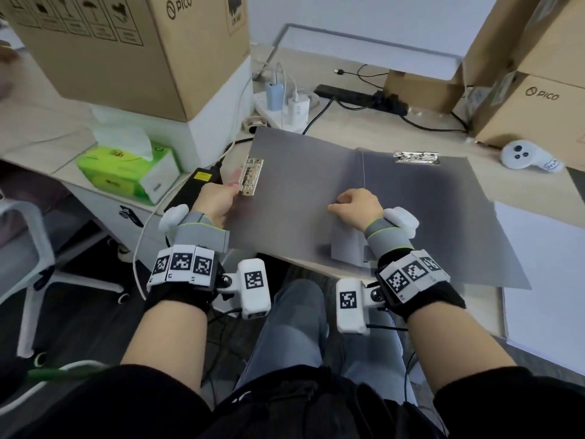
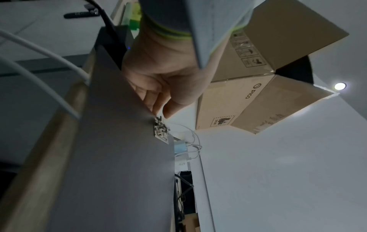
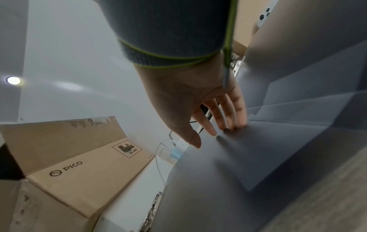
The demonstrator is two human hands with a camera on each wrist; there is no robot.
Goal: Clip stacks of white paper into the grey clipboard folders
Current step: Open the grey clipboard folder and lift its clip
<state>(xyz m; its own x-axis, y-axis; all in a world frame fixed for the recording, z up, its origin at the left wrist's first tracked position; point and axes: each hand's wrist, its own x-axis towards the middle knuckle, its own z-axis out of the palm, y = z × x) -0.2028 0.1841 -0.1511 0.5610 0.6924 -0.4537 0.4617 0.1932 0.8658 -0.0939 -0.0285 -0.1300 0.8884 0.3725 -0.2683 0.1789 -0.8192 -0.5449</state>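
Left: we found the cardboard box [image 1: 126, 42] and tissue box [image 1: 126, 167] crowding the folder [image 1: 316, 191] | far side: power strip [image 1: 357, 98], cables | right: controller [image 1: 527, 158], boxes | folder's middle lay open

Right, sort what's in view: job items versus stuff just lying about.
Job: grey folder lying open, side clip, top clip, white paper, left hand, right hand.

Lying about: tissue box, cardboard boxes, chargers, white controller.
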